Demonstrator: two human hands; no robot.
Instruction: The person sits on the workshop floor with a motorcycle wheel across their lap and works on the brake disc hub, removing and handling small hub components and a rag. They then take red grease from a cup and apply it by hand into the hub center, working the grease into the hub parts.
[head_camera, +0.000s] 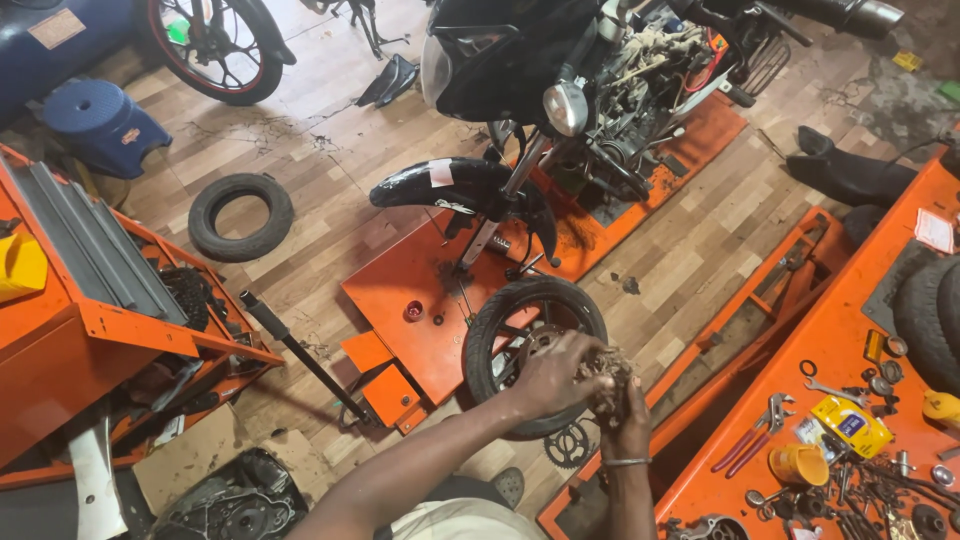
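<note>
Both hands, left hand (553, 375) and right hand (628, 425), grip a frayed rag (607, 372) over the front wheel (520, 340); open wooden floor (330, 200) lies leftward.

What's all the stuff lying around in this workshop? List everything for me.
Motorcycle: one, black, on the orange lift at top centre.
Orange lift: one, orange, centre floor.
Front wheel: one, black, below the motorcycle, by the hands.
Loose tyre: one, black, flat on the wooden floor, left.
Stool: one, blue, top left.
Tool cart: one, orange, left edge.
Workbench: one, orange, right, strewn with small parts.
Pliers: one, red handles, on the workbench.
Cup: one, yellow, on the workbench.
Sprocket: one, dark, on the floor under the hands.
Rag: one wad, brownish, held between both hands.
Left hand: gripping the rag.
Right hand: under the rag, metal bangle on its wrist.
</note>
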